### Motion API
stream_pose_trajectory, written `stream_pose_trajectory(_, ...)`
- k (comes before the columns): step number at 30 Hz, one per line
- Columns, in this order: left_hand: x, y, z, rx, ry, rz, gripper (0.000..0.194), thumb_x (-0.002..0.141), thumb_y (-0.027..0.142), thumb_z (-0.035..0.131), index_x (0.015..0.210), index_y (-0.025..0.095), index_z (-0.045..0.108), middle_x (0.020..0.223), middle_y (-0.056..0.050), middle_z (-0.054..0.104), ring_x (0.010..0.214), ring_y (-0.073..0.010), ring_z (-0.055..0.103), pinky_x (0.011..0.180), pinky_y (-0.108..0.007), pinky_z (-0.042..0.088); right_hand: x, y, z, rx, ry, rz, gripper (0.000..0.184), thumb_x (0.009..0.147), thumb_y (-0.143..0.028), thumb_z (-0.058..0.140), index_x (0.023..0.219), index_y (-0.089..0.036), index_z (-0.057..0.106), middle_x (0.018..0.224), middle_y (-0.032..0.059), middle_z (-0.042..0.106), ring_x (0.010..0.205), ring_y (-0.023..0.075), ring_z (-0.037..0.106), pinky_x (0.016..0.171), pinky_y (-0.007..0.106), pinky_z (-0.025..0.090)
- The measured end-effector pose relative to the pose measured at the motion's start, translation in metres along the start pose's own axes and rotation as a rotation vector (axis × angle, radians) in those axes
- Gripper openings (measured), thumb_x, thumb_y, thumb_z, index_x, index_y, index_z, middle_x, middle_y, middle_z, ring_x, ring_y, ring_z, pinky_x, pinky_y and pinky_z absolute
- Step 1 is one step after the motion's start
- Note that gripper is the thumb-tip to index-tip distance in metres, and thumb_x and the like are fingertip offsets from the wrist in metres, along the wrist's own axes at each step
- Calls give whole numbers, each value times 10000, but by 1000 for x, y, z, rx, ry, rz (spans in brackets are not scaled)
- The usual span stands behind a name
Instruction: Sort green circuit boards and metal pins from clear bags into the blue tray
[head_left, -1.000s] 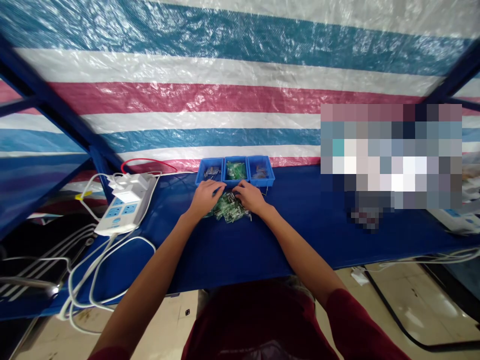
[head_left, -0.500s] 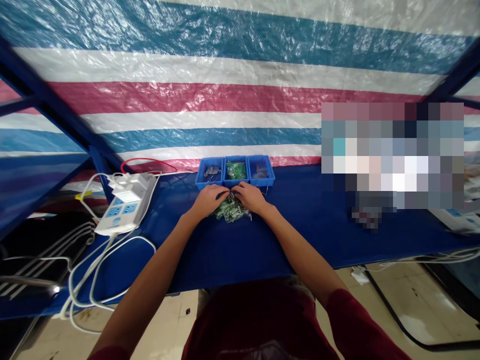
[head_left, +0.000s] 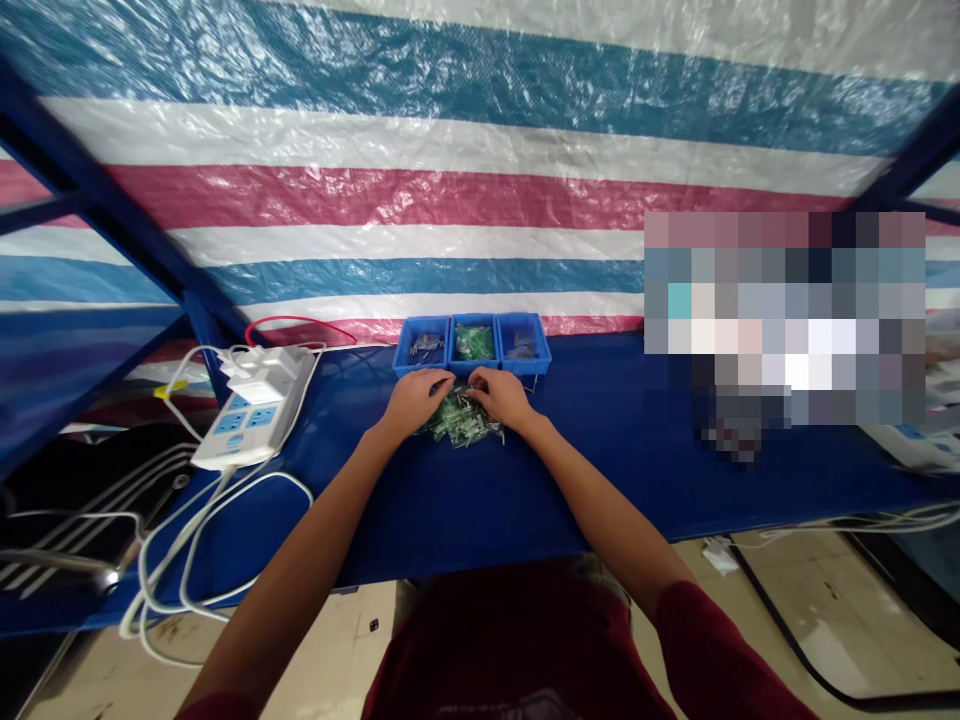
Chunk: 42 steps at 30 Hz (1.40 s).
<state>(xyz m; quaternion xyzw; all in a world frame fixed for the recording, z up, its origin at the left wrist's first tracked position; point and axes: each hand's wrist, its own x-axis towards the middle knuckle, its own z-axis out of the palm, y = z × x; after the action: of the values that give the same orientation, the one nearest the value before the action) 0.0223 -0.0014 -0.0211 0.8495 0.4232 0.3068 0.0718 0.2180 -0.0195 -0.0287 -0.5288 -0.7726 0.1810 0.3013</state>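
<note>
A loose pile of small green pieces, clear plastic and silvery metal bits lies on the blue table. At its left edge my left hand has its fingers bent together, tips by the top of the heap. Opposite it, my right hand is curled, thumb and fingers pinched over the pile's upper right. Whatever sits between the fingertips is too small to make out. Just beyond the hands stand three blue bins: a left bin with thin metal pieces, a middle bin with green pieces, a right bin with small greyish-brown pieces.
On the left a white power strip carries plugged-in chargers, and white cables loop over the table edge. A striped plastic sheet hangs behind the blue table. The far right is pixelated, with a dark object at its lower edge.
My fingertips have drawn slightly apart above the pile, leaving a wider gap between the two hands. The bins and pile stay where they were.
</note>
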Motion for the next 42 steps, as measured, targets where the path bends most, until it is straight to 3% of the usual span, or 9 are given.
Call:
stream_pose_trajectory(5, 0, 4, 2, -42, 0, 0, 341, 920, 398, 456, 916, 207, 739, 942, -77, 763, 885, -248, 705, 826, -349, 531, 1, 2, -10, 178, 89, 64, 94, 782, -217, 706, 736, -198, 627, 715, -15, 670, 669, 138, 587, 651, 252, 403)
stream_pose_trajectory(10, -1, 15, -1, -162, 55, -23, 420, 930, 500, 457, 943, 189, 739, 935, -80, 763, 833, -231, 702, 774, -327, 538, 2, -1, -14, 536, 250, 59, 129, 772, -302, 675, 729, -196, 615, 684, -12, 647, 628, 135, 591, 622, 254, 458)
stream_pose_trajectory(16, 0, 24, -8, -267, 121, -42, 387, 882, 532, 562, 895, 188, 739, 866, -61, 761, 733, -200, 682, 690, -295, 526, 0, -8, -9, 782, 248, 118, 208, 729, -394, 699, 763, -193, 658, 711, 15, 678, 579, 146, 614, 562, 267, 499)
stream_pose_trajectory(23, -2, 23, -8, -270, 179, -42, 342, 909, 467, 550, 844, 176, 717, 740, -35, 723, 655, -165, 636, 672, -273, 487, -1, -9, -3, 743, 237, 60, 185, 770, -359, 686, 825, -183, 695, 742, 29, 699, 590, 155, 629, 586, 271, 497)
stream_pose_trajectory(30, -2, 24, -8, -232, 161, -52, 365, 914, 471, 527, 801, 169, 698, 672, -15, 680, 602, -139, 584, 624, -245, 448, -3, -11, -4, 317, 278, -108, 175, 904, -260, 551, 791, -191, 666, 759, 28, 685, 708, 162, 615, 707, 263, 442)
stream_pose_trajectory(34, -2, 27, -8, -188, 194, -42, 380, 909, 476, 530, 758, 173, 701, 652, -18, 678, 571, -132, 556, 611, -251, 438, -4, -12, -3, 198, 270, -85, 223, 932, -268, 527, 763, -192, 652, 760, 28, 669, 723, 161, 589, 701, 255, 408)
stream_pose_trajectory(38, -2, 29, -7, -250, 241, -68, 333, 883, 444, 579, 741, 171, 706, 658, -20, 686, 583, -135, 569, 622, -255, 448, -5, -16, -5, 233, 281, -53, 240, 924, -293, 540, 740, -184, 649, 715, 18, 642, 681, 149, 560, 674, 249, 388)
stream_pose_trajectory(42, 1, 27, -2, -487, 278, -152, 303, 834, 454, 642, 803, 159, 708, 764, -44, 718, 672, -159, 630, 648, -262, 487, -5, -18, -4, 383, 260, -15, 285, 929, -363, 511, 747, -184, 638, 642, -14, 595, 599, 127, 522, 629, 236, 387)
